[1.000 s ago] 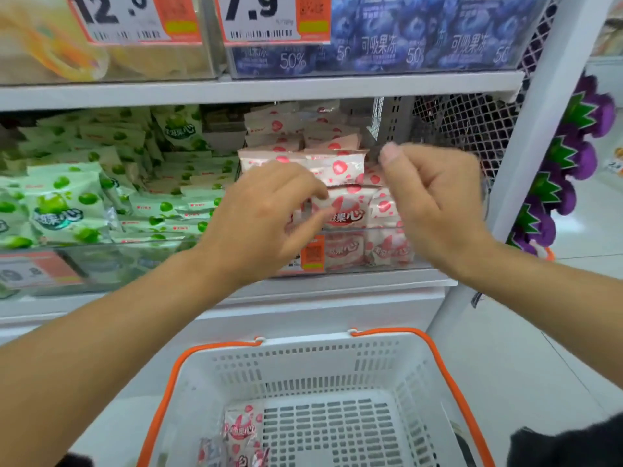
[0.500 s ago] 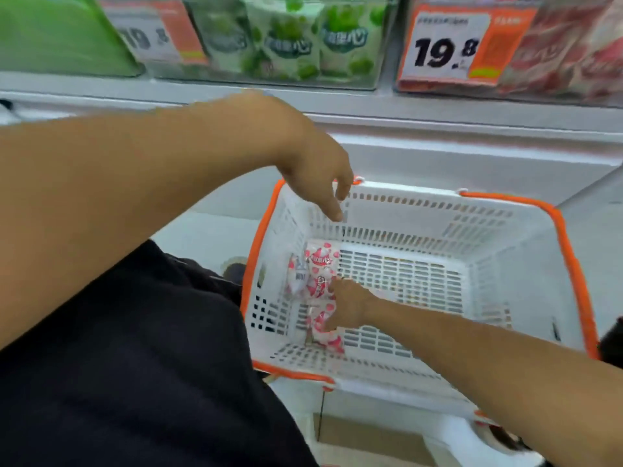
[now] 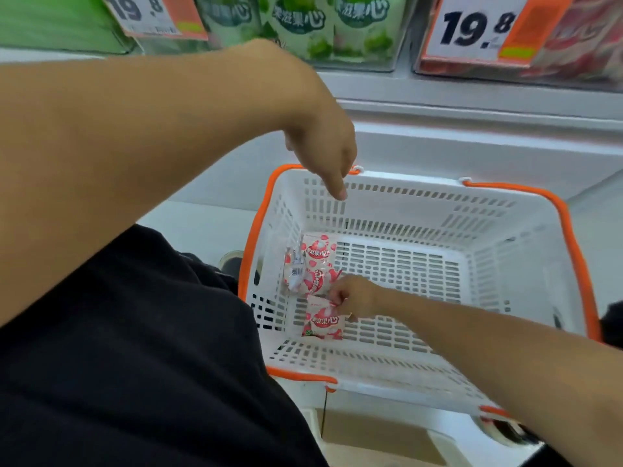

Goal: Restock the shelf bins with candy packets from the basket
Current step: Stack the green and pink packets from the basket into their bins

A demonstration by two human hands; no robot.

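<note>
A white slotted plastic basket with orange rim and handles (image 3: pixel 438 210) fills the centre and lower right of the frame. Four pink-and-white candy packets can be counted against its left wall (the blur may be hiding more). The upper packet (image 3: pixel 317 249) faces up, its long axis running toward the top of the frame. Below it lies a second packet (image 3: pixel 318 281), and a third, back-side-up packet (image 3: pixel 294 269) leans on the basket's left wall just beside these two. The lowest packet (image 3: pixel 324 321) lies flat, long axis pointing from lower frame to upper frame, printed face up.

The right hand (image 3: pixel 354 294), reaching in from the lower right, has curled fingers pinching the top edge of the lowest packet. The left hand (image 3: pixel 323 143) hangs above the basket's far left corner in the upper centre, fingers loose and pointing downward, holding nothing.

Along the top of the frame, clear shelf bins hold green packets (image 3: pixel 303 25) and red packets (image 3: pixel 580 35), with two orange-and-white price tags: one at upper left (image 3: pixel 151 15), one at upper right (image 3: pixel 485 28).
</note>
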